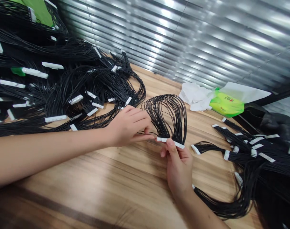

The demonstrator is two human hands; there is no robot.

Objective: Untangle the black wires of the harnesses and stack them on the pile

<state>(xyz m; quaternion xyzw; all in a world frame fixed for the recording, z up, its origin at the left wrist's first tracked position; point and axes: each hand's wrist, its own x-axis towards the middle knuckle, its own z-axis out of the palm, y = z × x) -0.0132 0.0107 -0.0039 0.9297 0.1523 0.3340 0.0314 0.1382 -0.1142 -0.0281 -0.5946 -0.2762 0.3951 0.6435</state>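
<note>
Above the wooden table point(92, 187) I hold a looped black wire harness point(170, 113) whose two ends carry white connectors. My left hand point(130, 125) is closed, its fingertips pinching the wires next to the left white connector point(162, 139). From below, my right hand point(178, 165) is closed on the right white connector point(179, 144), thumb pressed on top. The black wires arch upward in a loop between the two connectors.
A large heap of black harnesses with white connectors point(51, 89) covers the table's left and back. A second pile point(252, 156) lies at the right. White paper point(194, 95) and a green packet point(227, 103) sit by the corrugated metal wall point(194, 38).
</note>
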